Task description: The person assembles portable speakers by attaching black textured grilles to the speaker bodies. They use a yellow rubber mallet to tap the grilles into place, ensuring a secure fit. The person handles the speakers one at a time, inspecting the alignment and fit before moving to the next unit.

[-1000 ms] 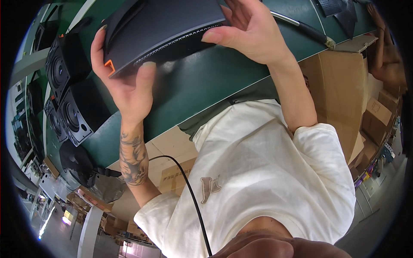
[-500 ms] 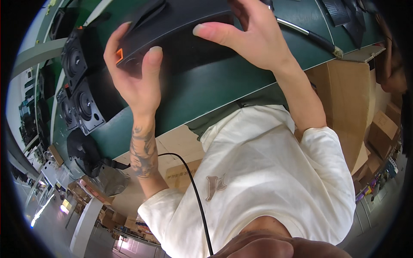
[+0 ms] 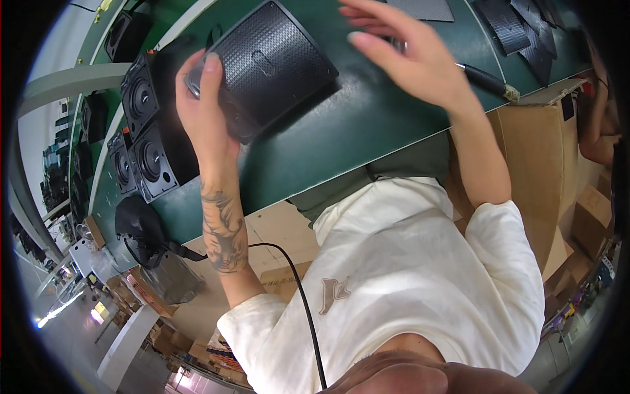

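Observation:
A black speaker box (image 3: 282, 52) with a textured grille on its upper face sits tilted on the green workbench. My left hand (image 3: 207, 111) is closed on its left end, thumb on top; the fingers on the far side are partly hidden. My right hand (image 3: 420, 69) is off the box, to its right above the bench, fingers stretched out and thumb apart. Beneath that hand and wrist lies a tool with a silver shaft and black grip (image 3: 482, 79); its far end is mostly hidden, with a bit of metal showing by the thumb.
Several open-fronted speaker boxes (image 3: 152, 161) with bare round drivers stand on the left of the bench (image 3: 341, 131). Black textured panels (image 3: 502, 26) lie at the far right. A black bag (image 3: 139, 226) sits at the left corner. Cardboard (image 3: 531, 151) stands beside the right edge.
The speaker box has turned so its grille faces up, and it lies nearer the left. My right hand has let go and moved right. My left hand keeps hold of it.

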`<state>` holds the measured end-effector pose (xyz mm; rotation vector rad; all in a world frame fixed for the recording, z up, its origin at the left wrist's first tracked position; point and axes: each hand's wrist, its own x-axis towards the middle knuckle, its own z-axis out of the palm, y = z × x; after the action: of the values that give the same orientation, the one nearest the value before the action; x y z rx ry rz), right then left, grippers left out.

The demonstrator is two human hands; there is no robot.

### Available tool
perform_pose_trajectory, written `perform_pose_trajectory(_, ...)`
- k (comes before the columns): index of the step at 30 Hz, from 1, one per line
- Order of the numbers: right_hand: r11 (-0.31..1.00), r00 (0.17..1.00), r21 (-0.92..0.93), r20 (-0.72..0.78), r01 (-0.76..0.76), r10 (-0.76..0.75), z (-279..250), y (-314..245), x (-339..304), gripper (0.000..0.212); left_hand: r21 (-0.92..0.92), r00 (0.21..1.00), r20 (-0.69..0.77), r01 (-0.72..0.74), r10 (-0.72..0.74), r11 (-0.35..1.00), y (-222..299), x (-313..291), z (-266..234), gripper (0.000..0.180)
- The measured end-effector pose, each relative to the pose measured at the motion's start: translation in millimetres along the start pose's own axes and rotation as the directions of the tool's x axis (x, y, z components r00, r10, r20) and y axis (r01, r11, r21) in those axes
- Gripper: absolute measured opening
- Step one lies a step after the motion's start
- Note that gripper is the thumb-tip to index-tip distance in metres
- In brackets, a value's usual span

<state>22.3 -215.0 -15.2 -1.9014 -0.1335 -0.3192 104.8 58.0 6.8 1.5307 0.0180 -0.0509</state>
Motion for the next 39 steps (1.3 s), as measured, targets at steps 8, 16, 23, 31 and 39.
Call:
perform_pose_trajectory(8,0.703,0.988,-0.698,0.150,0.133,-0.039,-68.1,4.2,-52.3,0.057,0.015,0.997,0.072,0.015,-0.016,1.000,-13.1,29.6,1.2,0.055)
perform_pose_trajectory(16,0.888,0.993,-0.445,0.075,0.111,-0.086,-50.7,2.1,-17.7,0.040,0.477,0.520,0.765,-0.854,0.379,0.208,30.6,11.0,20.9,0.054)
perform_pose_trajectory(23,0.902,0.971,-0.367,0.158,0.229,-0.182,-27.5,-67.3,52.8,0.019,0.549,0.573,0.776,-0.819,0.263,0.167,22.0,5.2,29.8,0.066)
perform_pose_trajectory(31,0.870,0.972,-0.436,0.142,0.232,-0.187,-38.5,-69.9,39.0,0.021,0.565,0.587,0.764,-0.809,0.268,0.162,21.9,1.8,31.3,0.061)
perform_pose_trajectory(39,0.668,0.959,-0.740,0.236,0.075,0.154,-57.0,-45.8,0.2,0.036,0.399,0.418,0.893,-0.907,0.168,0.137,53.5,27.4,27.2,0.082)
